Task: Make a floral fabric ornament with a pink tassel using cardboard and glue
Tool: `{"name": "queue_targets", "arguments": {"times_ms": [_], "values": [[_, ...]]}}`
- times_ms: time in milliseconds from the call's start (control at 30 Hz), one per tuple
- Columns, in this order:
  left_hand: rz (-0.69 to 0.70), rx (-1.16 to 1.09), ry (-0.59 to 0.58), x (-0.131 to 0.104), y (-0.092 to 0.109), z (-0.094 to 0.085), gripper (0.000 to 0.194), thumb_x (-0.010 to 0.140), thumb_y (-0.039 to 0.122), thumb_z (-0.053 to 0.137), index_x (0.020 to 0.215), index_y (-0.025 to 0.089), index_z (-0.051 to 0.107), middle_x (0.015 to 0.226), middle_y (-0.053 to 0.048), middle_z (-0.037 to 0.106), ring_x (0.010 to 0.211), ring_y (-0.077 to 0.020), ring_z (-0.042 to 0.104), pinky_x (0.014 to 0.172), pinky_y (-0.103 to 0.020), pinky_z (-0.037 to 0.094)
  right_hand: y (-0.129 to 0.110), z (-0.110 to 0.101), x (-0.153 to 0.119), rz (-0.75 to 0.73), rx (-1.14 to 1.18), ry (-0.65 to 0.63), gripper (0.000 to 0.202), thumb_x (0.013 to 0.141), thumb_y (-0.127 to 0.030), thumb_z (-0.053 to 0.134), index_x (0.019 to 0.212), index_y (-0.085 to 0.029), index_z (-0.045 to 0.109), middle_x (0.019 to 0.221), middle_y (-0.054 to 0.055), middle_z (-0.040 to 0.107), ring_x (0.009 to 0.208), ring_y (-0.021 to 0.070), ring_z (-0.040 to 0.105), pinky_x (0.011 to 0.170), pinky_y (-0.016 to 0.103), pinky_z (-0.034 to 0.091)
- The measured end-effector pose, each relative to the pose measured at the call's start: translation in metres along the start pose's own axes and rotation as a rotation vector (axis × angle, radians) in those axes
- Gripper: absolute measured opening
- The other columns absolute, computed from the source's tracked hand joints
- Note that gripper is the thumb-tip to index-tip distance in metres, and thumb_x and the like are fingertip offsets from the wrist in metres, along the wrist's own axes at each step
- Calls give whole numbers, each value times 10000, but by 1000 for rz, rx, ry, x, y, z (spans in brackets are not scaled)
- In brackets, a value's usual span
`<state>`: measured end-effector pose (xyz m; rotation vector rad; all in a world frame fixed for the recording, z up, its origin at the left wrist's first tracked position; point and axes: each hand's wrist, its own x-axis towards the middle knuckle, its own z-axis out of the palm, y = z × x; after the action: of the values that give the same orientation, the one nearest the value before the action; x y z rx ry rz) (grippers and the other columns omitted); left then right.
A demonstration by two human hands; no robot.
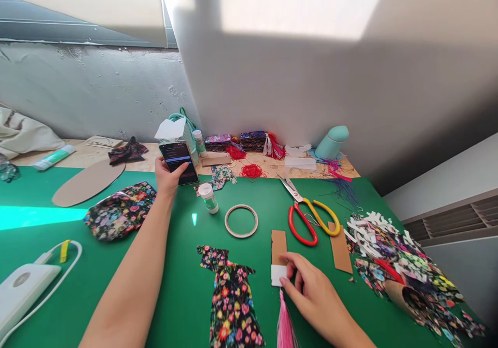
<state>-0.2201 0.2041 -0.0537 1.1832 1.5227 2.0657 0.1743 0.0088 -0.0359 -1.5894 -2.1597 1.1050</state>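
My left hand (pixel 168 176) is closed round a smartphone (pixel 181 162), its thumb on the lit screen. My right hand (pixel 305 288) is curled at a small white card (pixel 277 274), with index finger and thumb on its right edge. A pink tassel (pixel 285 322) hangs from the card's lower end, and a brown cardboard strip (pixel 278 241) lies directly above it. Black floral fabric (pixel 233 301) lies flat between my forearms. Scissors with red and yellow handles (pixel 307 210) rest, blades parted, beyond my right hand. A round ring (pixel 241 221) and a white-capped glue stick (pixel 209 198) stand nearer the middle.
A heap of fabric scraps (pixel 397 254) covers the right side, beside another cardboard strip (pixel 341 249). At left are a floral fabric pouch (pixel 119 213), a cardboard oval (pixel 88 182) and a white power bank (pixel 27 291) with a cable. Red thread (pixel 252 171) lies near the wall.
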Motion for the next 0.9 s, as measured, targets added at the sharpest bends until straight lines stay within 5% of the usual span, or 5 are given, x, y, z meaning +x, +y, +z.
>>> {"name": "queue_targets", "arguments": {"times_ms": [367,567,767,900], "values": [[-13,32,25,2,0,2,551,466,250,796,870,220,424,860,3,613,793,-173,630,718,-309,538,0,0,1,-1,7,-2,293,871,-268,417,1153,-227,482,883,5,575,589,127,551,639,285,473],[8,95,151,2,8,-4,224,706,234,552,878,186,416,776,-1,529,729,-146,559,701,-293,484,0,0,2,-5,19,5,292,867,-252,427,1154,-226,478,885,7,575,595,127,533,652,289,461],[270,157,462,-1,57,-12,248,759,117,332,1006,144,346,967,-63,418,953,-168,461,919,-356,369,0,0,1,-15,24,36,284,860,-241,444,1140,-222,487,872,-1,576,611,131,538,658,290,452],[475,149,436,-15,100,-6,220,794,184,391,1011,212,400,1042,-73,433,1028,-229,459,965,-426,357,-1,1,1,-27,11,59,281,853,-241,456,1130,-215,501,864,0,582,614,133,545,660,289,449]]}}
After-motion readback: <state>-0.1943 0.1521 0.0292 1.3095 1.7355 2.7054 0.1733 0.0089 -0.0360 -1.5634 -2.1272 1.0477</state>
